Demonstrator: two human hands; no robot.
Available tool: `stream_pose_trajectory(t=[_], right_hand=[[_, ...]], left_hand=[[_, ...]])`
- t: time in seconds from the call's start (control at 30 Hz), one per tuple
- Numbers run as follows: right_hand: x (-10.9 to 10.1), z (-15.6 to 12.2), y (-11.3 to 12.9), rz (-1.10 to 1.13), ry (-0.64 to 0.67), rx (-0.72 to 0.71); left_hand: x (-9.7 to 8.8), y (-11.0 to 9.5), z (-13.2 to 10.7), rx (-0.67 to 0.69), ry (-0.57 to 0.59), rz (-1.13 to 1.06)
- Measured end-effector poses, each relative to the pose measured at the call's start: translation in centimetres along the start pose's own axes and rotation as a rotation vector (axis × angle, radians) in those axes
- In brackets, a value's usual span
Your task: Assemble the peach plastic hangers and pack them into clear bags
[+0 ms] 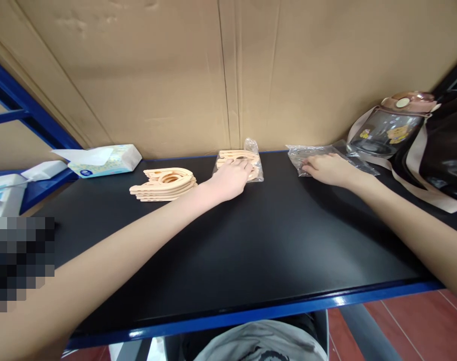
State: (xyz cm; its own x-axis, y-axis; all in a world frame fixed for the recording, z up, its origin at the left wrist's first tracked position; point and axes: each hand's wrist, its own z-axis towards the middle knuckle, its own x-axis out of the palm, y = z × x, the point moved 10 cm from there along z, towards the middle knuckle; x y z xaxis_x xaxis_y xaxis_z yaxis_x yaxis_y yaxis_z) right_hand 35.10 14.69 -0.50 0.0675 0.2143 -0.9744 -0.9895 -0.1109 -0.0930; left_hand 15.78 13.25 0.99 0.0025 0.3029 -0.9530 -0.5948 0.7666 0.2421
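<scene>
Resting on the packet [252, 155] at the far middle of the table [251, 240], the left hand [232, 178] has its fingers loosely bent over the top, about half curled. The packet is clear plastic with peach-coloured pieces inside, and it lies close to the cardboard [168, 75] at the back. Can't really tell if the fingers have a proper grip or are just sitting on it, since the hand itself covers the near side.

Over to the right, the right hand [328, 168] is palm down on some clear plastic [298, 152] lying flat near the far edge. Fingers are a bit bent and pointing left, and again I can't tell if they're pinching any of it. Between the two hands it's a decent stretch of black tabletop, so they're well apart.

Left of the packet there's a loose stack [164, 189] of the same sort of peach pieces, piled flat with a round hole showing near the top. The left forearm passes just on its near side. Further left is a tissue pack [111, 163] with a sheet sticking out. Far right, beyond the right hand, a see-through bottle [392, 130] leans a little, its pale strap [420, 188] trailing onto the table.
</scene>
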Motion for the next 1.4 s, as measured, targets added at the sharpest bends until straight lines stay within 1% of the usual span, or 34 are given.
stream_pose_trajectory(t=[0.07, 0.13, 0.23, 0.3, 0.4, 0.47, 0.5, 0.57, 0.67, 0.73, 0.77, 0.83, 0.9, 1.0, 1.07, 1.17, 1.3, 1.4], right_hand=[[0.1, -0.4, -0.1, -0.034, 0.049, 0.025], [-0.7, -1.2, 1.3, -0.058, 0.07, 0.009], [-2.5, -3.3, 5.0, -0.117, 0.087, -0.079], [-3.7, -5.4, 8.4, -0.13, 0.082, -0.217], [-5.5, -8.7, 13.2, 0.029, 0.025, -0.451], [-6.3, -10.0, 15.2, 0.12, 0.012, -0.508], [-6.6, -10.4, 15.9, 0.186, 0.017, -0.525], [-7.0, -10.7, 17.3, 0.362, 0.061, -0.557], [-7.1, -10.5, 18.8, 0.658, 0.197, -0.61], [-7.0, -9.8, 18.8, 0.779, 0.246, -0.615], [-6.8, -9.2, 18.4, 0.796, 0.239, -0.595], [-6.2, -7.7, 16.7, 0.743, 0.181, -0.508], [-5.3, -6.2, 14.3, 0.622, 0.127, -0.398], [-3.6, -4.7, 11.2, 0.502, 0.149, -0.239], [-2.5, -4.3, 10.1, 0.5, 0.206, -0.165], [-1.5, -4.1, 9.9, 0.583, 0.267, -0.088], [-0.7, -3.8, 10.5, 0.74, 0.286, -0.022], [0.6, -3.6, 10.1, 0.931, 0.365, 0.113]], left_hand=[[0.4, 0.4, 0.8, -0.021, -0.006, 0.003], [0.5, 0.4, 1.1, -0.035, -0.024, 0.005], [0.2, 0.0, 0.5, -0.045, -0.061, 0.009], [-0.4, 0.0, -0.6, -0.047, -0.089, 0.001], [-2.4, -0.3, -2.9, -0.012, -0.184, -0.084], [-3.9, -1.1, -4.9, 0.064, -0.247, -0.2], [-4.3, -1.6, -5.8, 0.097, -0.239, -0.26], [-4.8, -1.9, -7.6, 0.085, -0.211, -0.357], [-3.7, -2.5, -9.6, 0.049, -0.056, -0.328], [-3.0, -2.6, -10.7, 0.056, -0.013, -0.285], [-2.8, -2.4, -11.0, 0.065, -0.005, -0.279], [-2.1, -1.9, -11.5, 0.081, 0.007, -0.294], [-1.3, -1.2, -11.6, 0.09, 0.032, -0.317], [-0.1, -0.2, -11.7, 0.061, 0.083, -0.346], [0.5, 0.1, -11.8, 0.037, 0.128, -0.364], [0.9, -0.1, -12.0, 0.036, 0.171, -0.381], [0.7, -0.3, -12.2, 0.04, 0.19, -0.402], [0.8, -0.3, -12.6, 0.001, 0.254, -0.409]])
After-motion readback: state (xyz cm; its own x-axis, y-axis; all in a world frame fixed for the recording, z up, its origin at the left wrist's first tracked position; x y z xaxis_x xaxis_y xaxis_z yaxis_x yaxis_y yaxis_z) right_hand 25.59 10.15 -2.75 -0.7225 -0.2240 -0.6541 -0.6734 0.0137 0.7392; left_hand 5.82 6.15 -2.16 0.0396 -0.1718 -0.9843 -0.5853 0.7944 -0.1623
